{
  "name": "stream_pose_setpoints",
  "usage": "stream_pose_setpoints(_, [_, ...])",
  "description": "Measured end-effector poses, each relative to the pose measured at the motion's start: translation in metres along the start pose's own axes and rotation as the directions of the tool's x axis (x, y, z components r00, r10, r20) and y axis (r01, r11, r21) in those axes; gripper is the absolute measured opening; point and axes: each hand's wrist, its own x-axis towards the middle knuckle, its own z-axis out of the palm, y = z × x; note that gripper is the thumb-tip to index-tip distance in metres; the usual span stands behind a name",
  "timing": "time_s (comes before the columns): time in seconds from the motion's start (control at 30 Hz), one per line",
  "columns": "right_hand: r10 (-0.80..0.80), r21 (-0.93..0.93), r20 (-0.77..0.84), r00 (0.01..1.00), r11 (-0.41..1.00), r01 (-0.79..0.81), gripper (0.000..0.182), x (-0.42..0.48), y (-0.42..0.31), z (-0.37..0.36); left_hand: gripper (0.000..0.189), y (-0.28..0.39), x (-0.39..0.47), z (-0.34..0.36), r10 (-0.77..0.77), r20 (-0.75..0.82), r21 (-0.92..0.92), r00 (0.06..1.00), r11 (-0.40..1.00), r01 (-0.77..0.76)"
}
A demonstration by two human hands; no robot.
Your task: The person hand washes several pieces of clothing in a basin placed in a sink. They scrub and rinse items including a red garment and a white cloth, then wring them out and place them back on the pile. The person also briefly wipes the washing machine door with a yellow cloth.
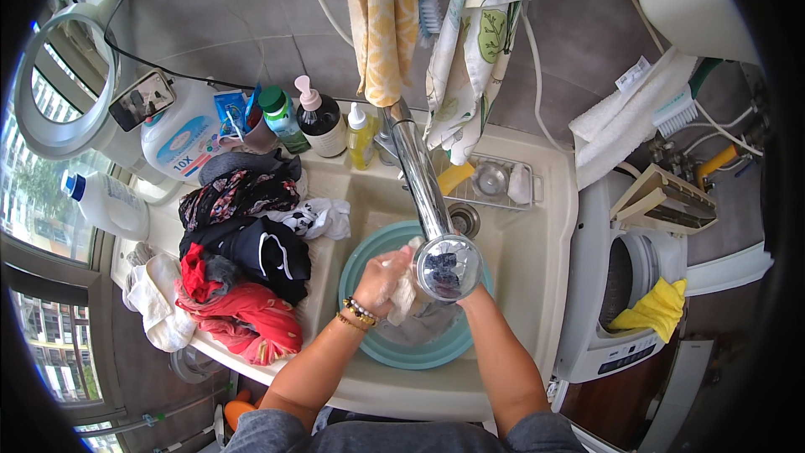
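Observation:
A teal plastic basin (418,357) stands in the laundry sink, with wet grey fabric (424,326) lying in its water. Over the basin my left hand (380,280), with beaded bracelets at the wrist, grips a bunched, wet whitish cloth (405,296). The chrome faucet (420,176) reaches over the basin, and its round head hides my right hand; only the wrist and forearm show below it. What the right hand holds cannot be seen. On the ribbed ledge left of the basin lies a pile of clothes, with a red garment (251,321) and a black one (251,251).
Behind the sink stand a pump bottle (322,126), a yellow squeeze bottle (360,138) and a large detergent jug (179,138). A wire rack (534,189) sits at the sink's back right. Towels (380,31) hang above. A washing machine (585,327) with a yellow cloth (654,311) stands right.

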Motion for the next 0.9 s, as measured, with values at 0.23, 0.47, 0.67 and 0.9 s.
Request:
stream_pose_setpoints(0.23, [-0.31, -0.574, 0.157, 0.938, 0.744, 0.342, 0.056, -0.045, 0.024, 0.028, 0.041, 0.009, 0.012, -0.012, -0.078, 0.22, -0.742, 0.972, 0.634, 0.219])
stream_pose_setpoints(0.47, [-0.512, -0.551, -0.023, 0.859, 0.723, 0.416, 0.029, -0.038, 0.019, 0.036, 0.041, -0.032, 0.029, -0.038, -0.155, 0.021, -0.5, 0.988, 0.854, 0.145])
stream_pose_setpoints(0.67, [-0.429, -0.739, -0.176, 0.886, 0.652, 0.17, 0.031, 0.011, 0.045, 0.009, 0.029, -0.09, 0.035, -0.042, -0.128, 0.041, -0.542, 0.991, 0.831, 0.13])
stream_pose_setpoints(0.9, [-0.543, -0.808, -0.151, 0.826, 0.549, 0.213, 0.032, 0.024, 0.083, -0.006, 0.037, -0.043, 0.011, -0.001, -0.137, 0.084, -0.488, 0.987, 0.858, 0.161])
